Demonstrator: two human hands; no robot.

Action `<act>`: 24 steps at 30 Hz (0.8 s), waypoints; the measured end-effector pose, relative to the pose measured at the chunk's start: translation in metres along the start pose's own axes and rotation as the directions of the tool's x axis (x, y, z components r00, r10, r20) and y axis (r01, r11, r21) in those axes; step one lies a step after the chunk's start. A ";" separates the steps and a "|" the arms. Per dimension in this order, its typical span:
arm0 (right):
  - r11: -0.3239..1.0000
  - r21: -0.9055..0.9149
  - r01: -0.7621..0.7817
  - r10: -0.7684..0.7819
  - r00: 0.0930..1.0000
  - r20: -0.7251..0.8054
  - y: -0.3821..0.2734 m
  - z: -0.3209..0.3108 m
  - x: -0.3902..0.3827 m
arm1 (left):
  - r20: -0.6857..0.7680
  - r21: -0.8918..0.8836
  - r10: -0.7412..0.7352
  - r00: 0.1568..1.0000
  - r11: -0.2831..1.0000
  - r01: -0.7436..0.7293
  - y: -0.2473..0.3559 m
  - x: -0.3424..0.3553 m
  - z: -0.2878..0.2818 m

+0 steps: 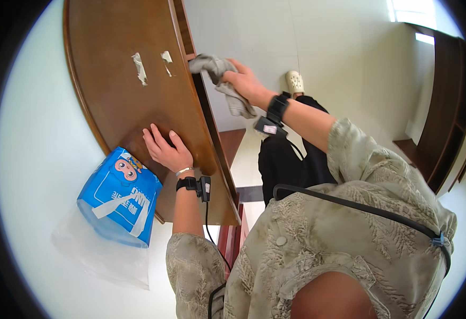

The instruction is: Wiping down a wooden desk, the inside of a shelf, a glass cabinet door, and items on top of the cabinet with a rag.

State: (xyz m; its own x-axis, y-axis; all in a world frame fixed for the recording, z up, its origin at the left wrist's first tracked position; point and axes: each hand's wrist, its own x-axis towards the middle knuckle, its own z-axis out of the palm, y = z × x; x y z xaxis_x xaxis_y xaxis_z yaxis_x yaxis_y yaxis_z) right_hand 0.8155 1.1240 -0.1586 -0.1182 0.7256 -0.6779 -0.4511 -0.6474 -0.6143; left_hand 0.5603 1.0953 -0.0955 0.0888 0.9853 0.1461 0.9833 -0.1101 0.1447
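My left hand (pixel 167 150) lies flat on the brown wooden cabinet top (pixel 132 106), fingers spread and holding nothing. In my right hand (pixel 246 85) is a crumpled grey cloth (pixel 219 72), gripped between thumb and fingers. One end of the cloth reaches the cabinet's front edge; the other hangs loose below my hand. Just left of my left hand stands a blue plastic package (pixel 119 194) with a cartoon face, its clear wrap trailing at the lower end. Two torn whitish patches, one a paper scrap (pixel 139 69), stick to the wood ahead of my left hand.
An opening (pixel 206 106) runs along the cabinet's front under its top. My foot in a cream clog (pixel 294 82) stands on the pale floor (pixel 344 58). At the right is a dark wooden shelf unit (pixel 445 101). A black cable (pixel 360 210) crosses my shirt.
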 end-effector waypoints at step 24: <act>-0.298 -0.515 0.804 -0.311 0.428 0.849 -0.065 0.105 -0.001 | -0.002 -0.078 -0.065 0.998 0.995 0.065 -0.019 -0.011 0.001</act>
State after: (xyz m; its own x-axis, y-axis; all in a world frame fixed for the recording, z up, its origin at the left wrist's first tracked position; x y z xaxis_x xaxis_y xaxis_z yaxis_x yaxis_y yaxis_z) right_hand 0.7522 1.1895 -0.0754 -0.6611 0.7098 0.2432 0.4949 0.6561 -0.5698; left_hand 0.5409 1.0867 -0.1003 0.0239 0.9901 0.1382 0.9716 -0.0556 0.2300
